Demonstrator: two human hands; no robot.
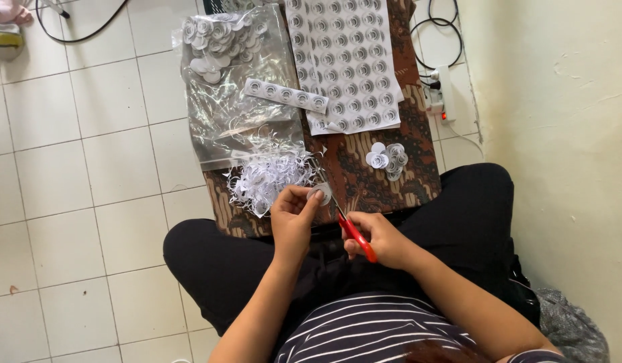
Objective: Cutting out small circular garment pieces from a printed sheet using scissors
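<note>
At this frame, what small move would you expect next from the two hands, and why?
Probably the left hand turns the small paper disc a little while the right hand closes the red-handled scissors for another snip. The blades sit at the disc's edge, and the heap of white trimmings and the finished discs on the patterned cloth suggest round cutting.

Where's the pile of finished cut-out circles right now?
In the head view, the small pile of cut circles lies on the patterned cloth, right of centre, below the printed sheet.

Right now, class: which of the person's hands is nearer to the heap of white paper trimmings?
Left. The left hand sits just below-right of the paper trimmings, almost touching. The right hand, holding red-handled scissors, lies farther right.
</note>
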